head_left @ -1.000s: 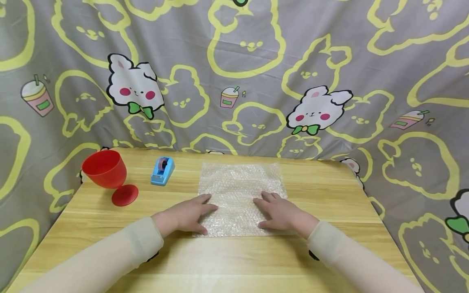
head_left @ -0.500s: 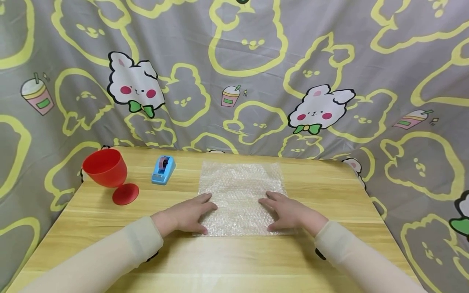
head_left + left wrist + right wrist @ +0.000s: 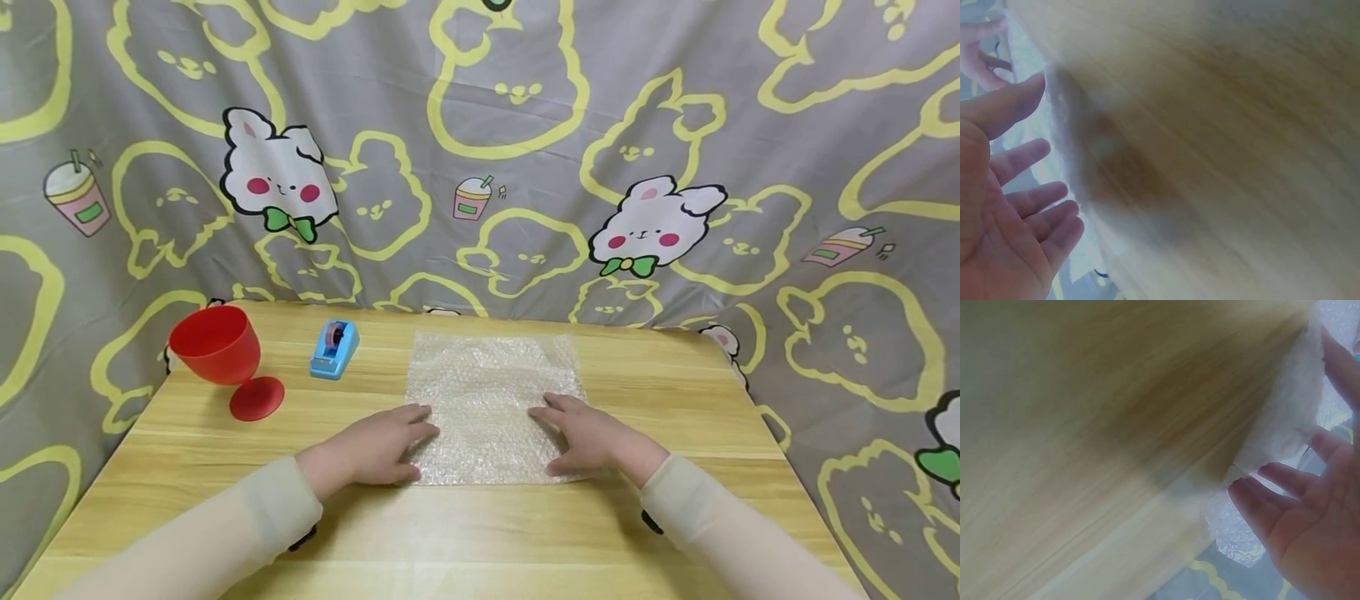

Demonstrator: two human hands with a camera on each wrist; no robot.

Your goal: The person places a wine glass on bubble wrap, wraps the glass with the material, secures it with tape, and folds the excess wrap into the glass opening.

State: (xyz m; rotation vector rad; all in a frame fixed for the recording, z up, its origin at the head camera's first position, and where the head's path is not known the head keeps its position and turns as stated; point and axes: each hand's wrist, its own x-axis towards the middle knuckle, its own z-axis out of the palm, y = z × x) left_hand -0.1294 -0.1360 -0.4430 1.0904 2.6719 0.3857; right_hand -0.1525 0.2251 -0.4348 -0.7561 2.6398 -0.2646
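A sheet of clear bubble wrap (image 3: 487, 417) lies flat and slightly puffed on the wooden table. At its left edge is my left hand (image 3: 375, 446), fingers spread and relaxed, fingertips right at the rim. My right hand (image 3: 596, 437) rests with spread fingers on the right side of the sheet. In the left wrist view the left hand (image 3: 1010, 206) has loosely extended fingers beside the wrap's edge, holding nothing. The right wrist view shows the right hand (image 3: 1316, 512) with its fingertips touching the bubble wrap (image 3: 1282, 419).
A red goblet-shaped cup (image 3: 217, 346) stands at the table's back left. Beside it sits a blue tape dispenser (image 3: 334, 350) with a roll in it. A grey curtain (image 3: 405, 100) with cartoon prints hangs behind and along both sides of the wooden table (image 3: 480, 542).
My left hand has drawn slightly left, toward the outside of the bubble wrap. The right hand shifted a little to the right earlier, then stayed. The cup and dispenser have not moved.
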